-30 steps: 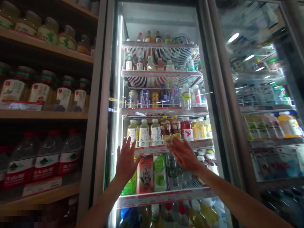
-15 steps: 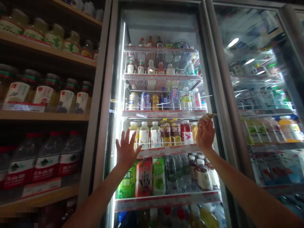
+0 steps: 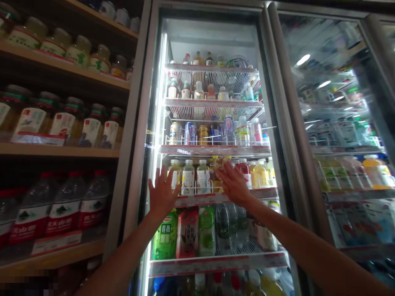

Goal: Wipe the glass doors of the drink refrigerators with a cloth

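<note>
Count: 2 bare hands, 1 cloth, 1 lit cabinet centre frame.

Left hand [image 3: 163, 196], left of centre: grip wide, fingers spread apart, back of hand toward camera, palm toward the glass door [image 3: 212, 37]. Can't tell if skin touches glass.

Right hand [image 3: 234, 183], just right of centre: fingers together, grip on the cloth [image 3: 220, 164], which pokes out at the fingertips, up against the glass door. Cloth is pale, soft, crumpled; edges blurred.

Cabinet, seen through glass: 5 shelf fronts, pale with red strips, wire racks. 3 white-capped bottles [image 3: 188, 179], rounded, pale labels, between the hands in the picture. Row below: 3 big printed bottles [image 3: 187, 233] (green, red, green), then 3 clear plastic bottles [image 3: 224, 228] to their right. Row above, left end: 3 cylindrical cans [image 3: 190, 133]. Lowest row too dim to count.

Left side: wooden shelves [image 3: 61, 150]. 5 dark-lidded jars [image 3: 63, 124] mid-left; 4 red-capped water bottles [image 3: 63, 209] lower left, clear plastic, red-white labels, leftmost cut by the edge.

Right side: second door [image 3: 308, 45], glass in a metal frame, streaked with light reflections.
</note>
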`<state>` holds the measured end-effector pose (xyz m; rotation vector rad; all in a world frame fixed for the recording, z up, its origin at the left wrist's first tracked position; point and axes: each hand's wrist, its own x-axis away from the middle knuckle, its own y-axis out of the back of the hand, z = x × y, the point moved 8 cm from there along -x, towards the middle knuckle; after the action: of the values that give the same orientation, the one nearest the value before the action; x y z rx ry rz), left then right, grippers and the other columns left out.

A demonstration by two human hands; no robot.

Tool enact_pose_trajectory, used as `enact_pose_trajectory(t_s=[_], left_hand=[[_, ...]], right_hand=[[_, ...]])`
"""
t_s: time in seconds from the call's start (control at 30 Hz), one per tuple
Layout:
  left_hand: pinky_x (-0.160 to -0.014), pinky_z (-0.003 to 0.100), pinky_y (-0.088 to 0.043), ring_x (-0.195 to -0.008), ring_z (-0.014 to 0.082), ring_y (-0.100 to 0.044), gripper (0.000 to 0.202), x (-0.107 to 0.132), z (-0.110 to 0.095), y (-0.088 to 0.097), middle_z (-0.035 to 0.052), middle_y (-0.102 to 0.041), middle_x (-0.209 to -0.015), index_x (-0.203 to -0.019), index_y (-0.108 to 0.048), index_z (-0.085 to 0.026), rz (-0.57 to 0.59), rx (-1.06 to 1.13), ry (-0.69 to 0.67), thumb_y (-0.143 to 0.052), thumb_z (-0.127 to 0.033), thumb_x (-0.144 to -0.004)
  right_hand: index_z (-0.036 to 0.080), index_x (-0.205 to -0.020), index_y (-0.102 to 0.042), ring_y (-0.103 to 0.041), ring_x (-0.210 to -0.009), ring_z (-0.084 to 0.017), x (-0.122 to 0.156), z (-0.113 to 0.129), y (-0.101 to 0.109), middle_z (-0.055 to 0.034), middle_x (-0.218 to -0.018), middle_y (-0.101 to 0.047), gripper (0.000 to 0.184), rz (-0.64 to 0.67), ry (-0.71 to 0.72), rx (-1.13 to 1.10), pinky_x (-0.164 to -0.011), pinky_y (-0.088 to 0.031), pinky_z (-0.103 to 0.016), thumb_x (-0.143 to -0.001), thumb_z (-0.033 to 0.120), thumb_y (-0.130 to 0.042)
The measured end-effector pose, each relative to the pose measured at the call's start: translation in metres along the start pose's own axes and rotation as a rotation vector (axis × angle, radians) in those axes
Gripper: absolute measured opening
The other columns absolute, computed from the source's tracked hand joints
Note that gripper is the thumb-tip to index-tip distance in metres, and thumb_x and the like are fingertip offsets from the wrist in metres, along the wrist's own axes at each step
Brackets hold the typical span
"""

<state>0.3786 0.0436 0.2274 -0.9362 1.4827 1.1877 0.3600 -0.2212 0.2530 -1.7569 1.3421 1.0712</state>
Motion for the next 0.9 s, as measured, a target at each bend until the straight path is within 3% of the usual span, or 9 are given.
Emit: enact_pose_trajectory(t_s=[0.07, 0.17, 0.23, 0.4, 0.47, 0.57, 0.7, 0.8, 0.9], left_hand=[[-0.105, 0.06, -0.022, -0.138, 0.0315, -0.017, 0.056, 0.001, 0.001, -0.001, 0.0146, -0.022, -0.148, -0.136, -0.038, -0.017, 0.002, 0.004, -0.014, -0.037, -0.044, -0.087], [-0.105, 0.06, -0.02, -0.138, 0.031, -0.015, 0.056, 0.004, 0.004, -0.003, 0.0135, -0.02, -0.149, -0.137, -0.035, -0.019, -0.017, 0.018, 0.0, -0.037, -0.043, -0.087], [-0.106, 0.061, -0.017, -0.138, 0.0311, -0.014, 0.056, 0.005, 0.0, -0.003, 0.0141, -0.021, -0.149, -0.138, -0.033, -0.018, -0.054, 0.048, 0.015, -0.038, -0.041, -0.087], [-0.112, 0.046, -0.023, -0.139, 0.0202, -0.017, 0.051, 0.005, -0.076, -0.001, 0.01, -0.028, -0.147, -0.14, -0.027, -0.017, -0.062, 0.341, -0.364, -0.03, -0.029, -0.091], [-0.111, 0.04, -0.027, -0.139, 0.0187, -0.014, 0.054, 0.003, -0.107, -0.004, 0.0108, -0.027, -0.148, -0.141, -0.021, -0.014, -0.029, 0.467, -0.471, -0.031, -0.032, -0.091], [-0.11, 0.046, -0.028, -0.14, 0.0228, -0.011, 0.058, -0.009, -0.13, -0.011, 0.0133, -0.027, -0.148, -0.141, -0.022, -0.013, -0.073, 0.535, -0.387, -0.036, -0.038, -0.09], [-0.109, 0.048, -0.03, -0.139, 0.0253, -0.016, 0.041, -0.024, -0.162, -0.024, 0.0133, -0.033, -0.145, -0.127, -0.043, -0.012, -0.207, 0.494, -0.307, -0.04, -0.026, -0.089], [-0.109, 0.044, -0.032, -0.136, 0.0239, -0.024, 0.033, -0.03, -0.193, -0.031, 0.0118, -0.041, -0.14, -0.117, -0.051, -0.011, -0.206, 0.413, -0.502, -0.037, -0.015, -0.088], [-0.108, 0.041, -0.035, -0.134, 0.0222, -0.03, 0.028, -0.043, -0.172, -0.019, 0.008, -0.044, -0.137, -0.111, -0.056, -0.017, -0.178, 0.338, -0.622, -0.043, -0.017, -0.086]], right_hand=[[0.027, -0.124, -0.052, -0.033, -0.131, -0.018, 0.003, 0.001, -0.004, -0.0025, -0.139, -0.042, 0.039, 0.031, 0.038, -0.024, -0.106, -0.029, -0.037, -0.088, 0.028, -0.037], [0.018, -0.132, -0.044, -0.027, -0.134, -0.026, 0.003, -0.041, 0.007, -0.0118, -0.144, -0.032, 0.045, -0.16, -0.327, 0.029, -0.104, -0.025, -0.052, -0.089, 0.025, -0.031], [0.015, -0.137, -0.036, -0.022, -0.135, -0.03, 0.002, -0.04, 0.005, -0.0147, -0.147, -0.023, 0.049, -0.207, -0.423, 0.036, -0.103, -0.024, -0.055, -0.089, 0.025, -0.03], [0.022, -0.137, -0.037, -0.018, -0.138, -0.024, -0.005, 0.075, -0.03, -0.0081, -0.148, -0.025, 0.055, 0.057, -0.083, -0.102, -0.109, -0.024, -0.044, -0.083, 0.026, -0.044], [0.018, -0.139, -0.034, -0.017, -0.138, -0.025, 0.001, 0.093, -0.03, -0.0108, -0.148, -0.025, 0.059, 0.094, -0.06, -0.131, -0.109, -0.022, -0.044, -0.082, 0.026, -0.046], [0.023, -0.14, -0.033, -0.021, -0.137, -0.023, 0.015, 0.072, -0.018, -0.0085, -0.148, -0.026, 0.057, 0.073, 0.0, -0.134, -0.11, -0.019, -0.045, -0.084, 0.026, -0.043], [0.025, -0.14, -0.029, -0.021, -0.137, -0.023, 0.038, -0.006, 0.004, -0.008, -0.149, -0.022, 0.053, -0.072, -0.19, -0.009, -0.11, -0.016, -0.05, -0.088, 0.025, -0.038], [0.022, -0.138, -0.034, -0.019, -0.138, -0.024, 0.048, -0.032, 0.004, -0.0086, -0.146, -0.03, 0.049, -0.066, -0.274, 0.056, -0.108, -0.018, -0.049, -0.089, 0.026, -0.037], [0.02, -0.134, -0.039, -0.021, -0.137, -0.023, 0.05, -0.028, 0.001, -0.0083, -0.143, -0.036, 0.046, -0.04, -0.24, 0.054, -0.109, -0.018, -0.048, -0.089, 0.025, -0.037]])
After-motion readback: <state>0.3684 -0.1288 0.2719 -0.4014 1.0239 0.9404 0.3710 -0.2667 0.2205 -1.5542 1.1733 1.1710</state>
